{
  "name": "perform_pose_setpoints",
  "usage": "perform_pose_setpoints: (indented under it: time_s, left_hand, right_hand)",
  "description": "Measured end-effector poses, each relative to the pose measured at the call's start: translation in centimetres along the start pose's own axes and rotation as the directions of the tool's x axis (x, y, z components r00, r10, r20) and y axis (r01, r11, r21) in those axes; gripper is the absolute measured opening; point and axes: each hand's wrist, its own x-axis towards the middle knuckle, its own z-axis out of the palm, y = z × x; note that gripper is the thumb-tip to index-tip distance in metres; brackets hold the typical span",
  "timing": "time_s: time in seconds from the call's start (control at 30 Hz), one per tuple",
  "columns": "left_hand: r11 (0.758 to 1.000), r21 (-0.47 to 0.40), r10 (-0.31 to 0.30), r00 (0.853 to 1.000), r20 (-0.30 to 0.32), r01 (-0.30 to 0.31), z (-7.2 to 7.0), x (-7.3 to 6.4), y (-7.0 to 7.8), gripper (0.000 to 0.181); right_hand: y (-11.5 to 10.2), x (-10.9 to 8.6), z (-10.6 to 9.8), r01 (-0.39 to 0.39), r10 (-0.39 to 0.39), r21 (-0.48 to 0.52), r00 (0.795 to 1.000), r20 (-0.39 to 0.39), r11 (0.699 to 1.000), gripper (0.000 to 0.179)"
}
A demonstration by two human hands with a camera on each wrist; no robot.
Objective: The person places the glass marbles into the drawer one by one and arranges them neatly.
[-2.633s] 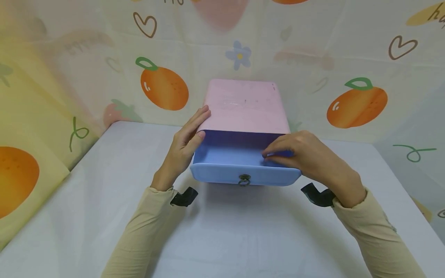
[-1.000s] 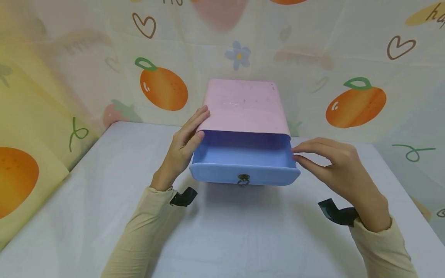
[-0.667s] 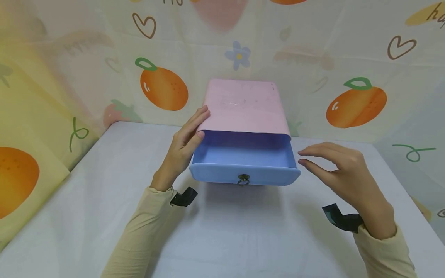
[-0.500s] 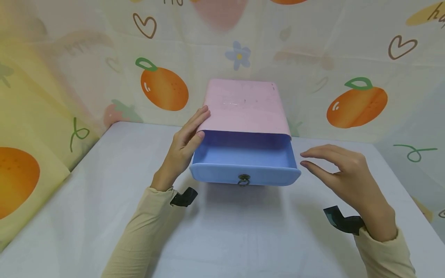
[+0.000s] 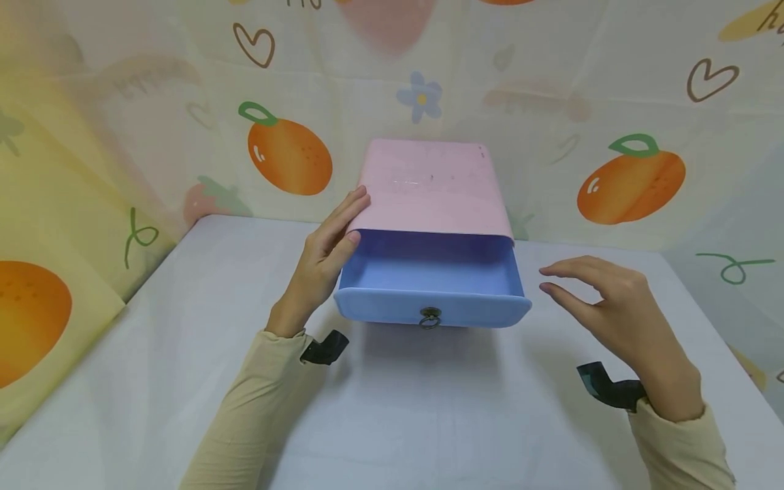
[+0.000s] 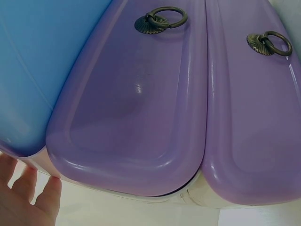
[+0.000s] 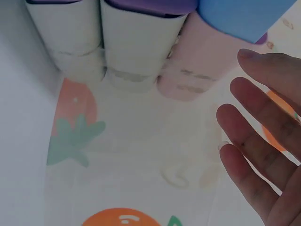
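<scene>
A small stacked drawer unit stands on the table, its top casing pink. From that casing a blue drawer sticks out, pulled open, and no object shows inside it. A dark metal ring handle hangs on its front. My left hand rests against the casing's left side, fingertips over its top edge and thumb by the drawer opening. My right hand hovers to the right of the drawer, apart from it. Its thumb and fingers are spread, with nothing between them.
Below the blue drawer are two closed purple drawers with ring handles, seen in the left wrist view. White cloth covers the table. A curtain printed with oranges hangs right behind the unit.
The right hand, earlier with fingertips inside the drawer at its right side, has drawn out past the edge and moved right. Left hand and drawer have stayed in place.
</scene>
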Motion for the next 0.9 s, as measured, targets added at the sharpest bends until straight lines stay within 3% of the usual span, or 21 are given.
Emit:
perform_pose_setpoints:
  time_s: [0.1,0.23,0.33,0.53,0.9]
  left_hand:
    - [1.000,-0.004,0.006,1.000,-0.002,-0.006,0.0,0.0,0.0,0.047]
    - [1.000,-0.004,0.004,1.000,-0.005,-0.004,0.0,0.0,0.0,0.047]
    - [1.000,-0.002,0.002,1.000,-0.005,-0.002,0.0,0.0,0.1,0.047]
    - [1.000,-0.006,0.003,1.000,-0.009,-0.003,-0.1,-0.1,0.2,0.047]
    - [1.000,-0.016,0.005,1.000,-0.002,-0.005,0.0,0.0,0.0,0.047]
  right_hand:
    - [0.8,-0.2,0.2,0.009,-0.009,0.003,1.000,-0.013,1.000,0.061]
    - [1.6,-0.5,0.2,-0.035,0.036,-0.038,0.999,0.012,0.999,0.025]
    - [2.1,-0.8,0.1,-0.091,0.093,-0.079,0.995,0.032,0.993,0.042]
    - [3.0,-1.4,0.1,-0.159,0.166,-0.116,0.985,0.049,0.980,0.038]
    - [4.4,-2.2,0.8,-0.219,0.232,-0.127,0.967,0.101,0.967,0.033]
